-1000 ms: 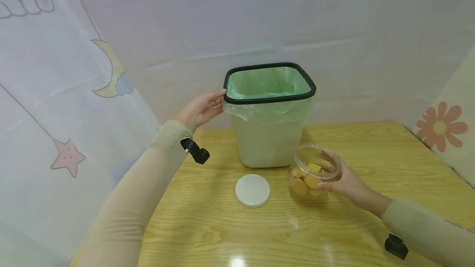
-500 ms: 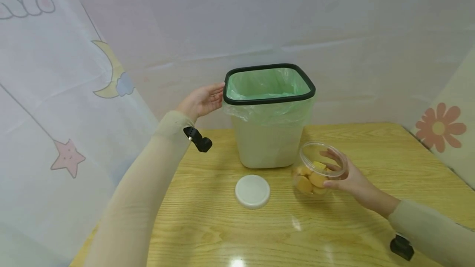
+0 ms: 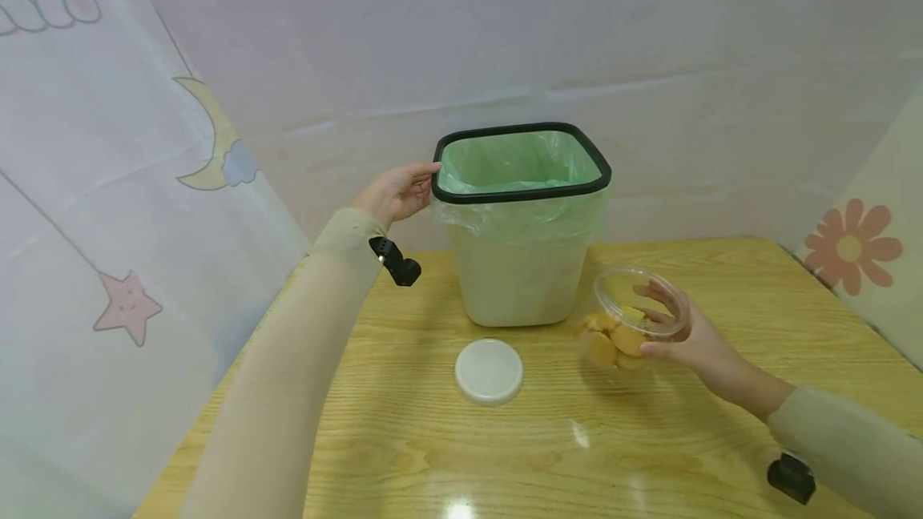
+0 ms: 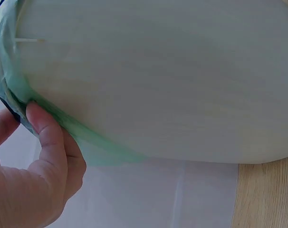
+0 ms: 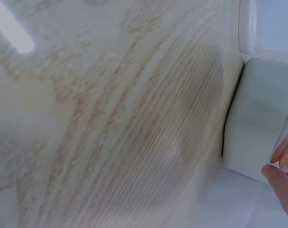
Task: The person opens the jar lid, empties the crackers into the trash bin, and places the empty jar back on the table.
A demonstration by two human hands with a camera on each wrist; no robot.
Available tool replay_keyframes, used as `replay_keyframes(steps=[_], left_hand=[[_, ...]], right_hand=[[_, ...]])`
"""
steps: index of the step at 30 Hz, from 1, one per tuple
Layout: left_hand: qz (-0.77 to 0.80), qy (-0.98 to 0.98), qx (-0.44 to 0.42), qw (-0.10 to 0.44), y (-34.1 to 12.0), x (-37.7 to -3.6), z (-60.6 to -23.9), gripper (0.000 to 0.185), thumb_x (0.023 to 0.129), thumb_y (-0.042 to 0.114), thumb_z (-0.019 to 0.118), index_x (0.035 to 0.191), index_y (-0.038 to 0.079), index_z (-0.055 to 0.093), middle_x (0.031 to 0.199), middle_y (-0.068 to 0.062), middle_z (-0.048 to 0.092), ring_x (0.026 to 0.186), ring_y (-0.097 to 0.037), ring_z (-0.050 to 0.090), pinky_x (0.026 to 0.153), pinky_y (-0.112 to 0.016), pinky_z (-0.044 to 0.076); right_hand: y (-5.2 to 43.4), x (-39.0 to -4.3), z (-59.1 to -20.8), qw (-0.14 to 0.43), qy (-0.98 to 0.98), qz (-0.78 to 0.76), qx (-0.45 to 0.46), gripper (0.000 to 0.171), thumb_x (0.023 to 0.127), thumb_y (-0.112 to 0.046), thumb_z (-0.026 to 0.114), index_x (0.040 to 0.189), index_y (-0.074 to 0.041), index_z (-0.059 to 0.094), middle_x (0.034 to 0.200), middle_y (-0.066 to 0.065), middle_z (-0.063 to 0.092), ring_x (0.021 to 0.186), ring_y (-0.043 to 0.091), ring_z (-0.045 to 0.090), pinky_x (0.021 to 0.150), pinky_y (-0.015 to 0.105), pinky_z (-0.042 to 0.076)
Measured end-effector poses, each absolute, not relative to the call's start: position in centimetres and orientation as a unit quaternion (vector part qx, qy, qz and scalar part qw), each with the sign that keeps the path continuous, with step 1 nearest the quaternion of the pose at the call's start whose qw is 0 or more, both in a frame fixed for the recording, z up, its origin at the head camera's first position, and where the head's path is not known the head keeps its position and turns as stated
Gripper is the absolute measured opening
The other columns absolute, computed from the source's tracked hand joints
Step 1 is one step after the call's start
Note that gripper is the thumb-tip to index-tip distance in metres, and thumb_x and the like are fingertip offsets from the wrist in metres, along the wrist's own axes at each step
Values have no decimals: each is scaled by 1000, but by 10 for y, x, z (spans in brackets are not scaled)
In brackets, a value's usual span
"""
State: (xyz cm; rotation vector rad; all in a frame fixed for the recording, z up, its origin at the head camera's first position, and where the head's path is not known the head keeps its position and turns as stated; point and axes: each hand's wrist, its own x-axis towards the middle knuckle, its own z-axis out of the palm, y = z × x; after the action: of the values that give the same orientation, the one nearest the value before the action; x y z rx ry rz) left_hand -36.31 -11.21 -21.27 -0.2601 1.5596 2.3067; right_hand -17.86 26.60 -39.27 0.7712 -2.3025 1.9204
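The right hand (image 3: 685, 339) grips a clear plastic jar (image 3: 629, 319), with the fingers curled around its far side and the thumb on the near side; the jar is tilted, its long axis leans up and to the right, and its open mouth points toward the person and a little upward; its bottom is low over the wooden table (image 3: 649, 439), to the right of the bin, and I cannot tell if it touches the wood; yellow-orange cookies (image 3: 609, 343) lie in the lower part of the jar. The left hand (image 3: 397, 192) holds the left edge of the waste bin (image 3: 519, 271); in the left wrist view the thumb (image 4: 44, 130) presses on the green bag (image 3: 519, 162) where it folds over the black rim (image 3: 505, 195), and the other fingers are bent around the edge. The bin stands upright at the back middle of the table, with its opening upward. A white round lid (image 3: 489, 371) lies flat on the table in front of the bin, to the left of the jar and apart from it. Pale curtains with a moon (image 3: 212, 142), a star (image 3: 126, 307) and a flower (image 3: 851, 247) hang behind.
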Motion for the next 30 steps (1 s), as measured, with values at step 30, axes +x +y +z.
replay_keyframes(steps=[30], left_hand=[[818,543,-115,152,-102,-360,-209,31,96,4,59,126,9,50,93,-6,50,63,-11,48,49,-21,38]], right_hand=[[279,-185,-370,43,-695,669,260,81,90,13,58,153,-21,21,141,-12,37,118,-6,47,85,15,47]])
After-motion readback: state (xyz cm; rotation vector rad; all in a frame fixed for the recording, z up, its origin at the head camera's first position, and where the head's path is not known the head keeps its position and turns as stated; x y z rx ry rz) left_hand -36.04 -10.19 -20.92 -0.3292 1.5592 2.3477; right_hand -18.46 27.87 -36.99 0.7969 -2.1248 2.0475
